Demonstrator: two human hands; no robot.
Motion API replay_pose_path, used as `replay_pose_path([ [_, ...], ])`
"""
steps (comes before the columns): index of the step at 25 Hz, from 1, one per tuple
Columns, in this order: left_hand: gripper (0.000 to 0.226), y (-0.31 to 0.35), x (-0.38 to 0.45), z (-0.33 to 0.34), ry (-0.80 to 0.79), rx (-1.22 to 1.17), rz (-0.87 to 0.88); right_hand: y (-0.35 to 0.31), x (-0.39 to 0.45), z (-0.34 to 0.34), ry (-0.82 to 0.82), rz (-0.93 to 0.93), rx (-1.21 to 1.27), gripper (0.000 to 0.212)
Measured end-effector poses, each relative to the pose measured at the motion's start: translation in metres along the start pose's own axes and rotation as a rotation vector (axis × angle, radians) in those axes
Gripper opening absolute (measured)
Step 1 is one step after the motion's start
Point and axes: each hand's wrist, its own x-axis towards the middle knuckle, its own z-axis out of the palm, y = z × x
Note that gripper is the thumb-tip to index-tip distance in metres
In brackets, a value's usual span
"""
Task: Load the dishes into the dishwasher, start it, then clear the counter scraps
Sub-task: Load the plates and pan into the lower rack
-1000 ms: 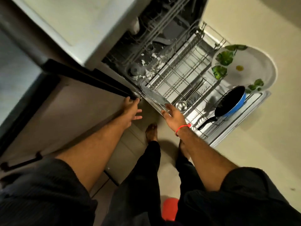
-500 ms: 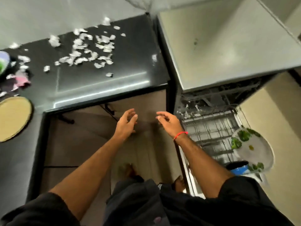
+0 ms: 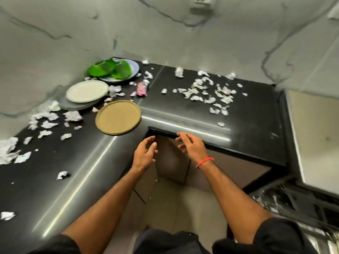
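Fingers (image 3: 180, 137) of both hands loose and empty, left hand (image 3: 145, 154) and right hand (image 3: 191, 147) hovering at frame centre just off the black tabletop (image 3: 183, 110) edge. Judged mid-loading: next, a reach up-left for the tan plate (image 3: 118, 117), white plate stack (image 3: 87, 91) and leaf-covered plate (image 3: 117, 70). Paper scraps (image 3: 211, 92) littered across tabletop; marbled wall (image 3: 165, 33) behind; open dishwasher (image 3: 293, 204) at lower right.
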Motion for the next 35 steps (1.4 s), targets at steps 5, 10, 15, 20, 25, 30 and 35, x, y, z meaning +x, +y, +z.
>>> replay_pose_path([
  [5, 0.030, -0.024, 0.049, -0.106, 0.243, -0.023, -0.127, -0.032, 0.058, 0.089, -0.097, -0.070, -0.102, 0.016],
  [10, 0.048, -0.036, 0.090, -0.162, 0.388, 0.128, -0.171, -0.035, 0.101, 0.147, -0.107, -0.047, -0.175, 0.023],
  [15, 0.068, -0.048, 0.133, -0.178, 0.373, 0.219, -0.364, -0.028, 0.148, 0.168, -0.161, -0.012, -0.223, 0.045],
  [20, 0.057, -0.057, 0.165, -0.181, 0.416, 0.184, -0.526, -0.028, 0.207, 0.179, -0.282, 0.056, -0.394, 0.070],
  [25, 0.049, -0.059, 0.175, -0.183, 0.465, 0.015, -0.596, -0.023, 0.235, 0.192, -0.243, 0.168, -0.342, 0.064],
  [30, 0.040, -0.056, 0.171, -0.190, 0.497, -0.186, -0.481, -0.022, 0.223, 0.182, -0.125, 0.165, -0.188, 0.056],
  [35, 0.034, -0.027, 0.163, -0.182, 0.519, -0.153, -0.371, -0.036, 0.175, 0.165, -0.023, 0.047, 0.055, 0.021],
])
